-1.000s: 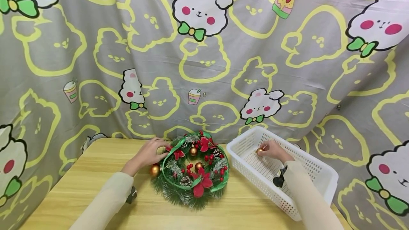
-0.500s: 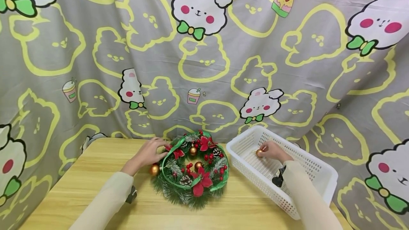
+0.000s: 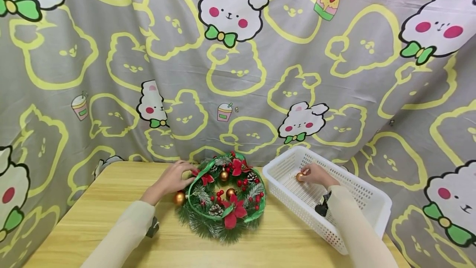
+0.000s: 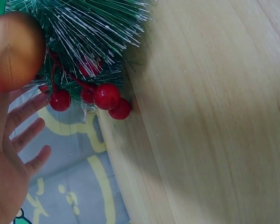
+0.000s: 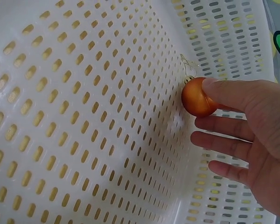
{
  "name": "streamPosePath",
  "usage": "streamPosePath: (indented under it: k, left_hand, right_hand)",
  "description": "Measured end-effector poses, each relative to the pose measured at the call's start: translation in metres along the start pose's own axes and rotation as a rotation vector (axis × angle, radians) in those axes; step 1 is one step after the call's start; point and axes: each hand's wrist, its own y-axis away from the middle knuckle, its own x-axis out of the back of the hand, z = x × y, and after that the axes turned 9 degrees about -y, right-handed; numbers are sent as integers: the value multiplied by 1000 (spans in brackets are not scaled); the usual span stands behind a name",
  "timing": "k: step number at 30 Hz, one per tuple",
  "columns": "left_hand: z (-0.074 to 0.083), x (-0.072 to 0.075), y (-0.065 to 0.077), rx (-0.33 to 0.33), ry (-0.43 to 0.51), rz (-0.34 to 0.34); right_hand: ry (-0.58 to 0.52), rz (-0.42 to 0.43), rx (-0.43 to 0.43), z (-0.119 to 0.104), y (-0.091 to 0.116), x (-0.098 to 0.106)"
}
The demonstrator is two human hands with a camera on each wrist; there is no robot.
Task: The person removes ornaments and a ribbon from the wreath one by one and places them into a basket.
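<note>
In the white basket (image 3: 327,202), my right hand (image 3: 316,175) pinches a copper-gold Christmas bauble (image 5: 198,97) between thumb and index finger. A thin gold hanging loop shows at its cap, and the other fingers are loosely extended. My left hand (image 3: 176,178) rests at the left edge of a Christmas wreath (image 3: 206,226), its fingers extended and spread behind the red berries (image 4: 106,96). The left fingertips and thumb are partly hidden by foliage and a hanging gold bauble (image 4: 16,51). Two more gold baubles, red poinsettias (image 3: 235,212), pinecones and a green ribbon decorate the wreath.
The wreath lies on a light wooden table (image 3: 122,181), left of the basket. Directly behind the table hangs a grey curtain (image 3: 238,73) with cartoon rabbits. Perforated walls of the basket surround the right hand.
Still pinching the bauble, my right hand has barely moved within the basket. My left hand stays at the wreath's left edge. The head view has shifted slightly.
</note>
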Motion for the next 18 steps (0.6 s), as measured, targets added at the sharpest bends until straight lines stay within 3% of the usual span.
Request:
streamPosePath:
  k: [9,18]
  left_hand:
    - [-2,1,-2,1,4,-6]
    - [1,1,-1,-4,3,-10]
  right_hand:
    - [-25,36,-23,-13,-4,10]
    - [-24,104,76,-47,-14,26]
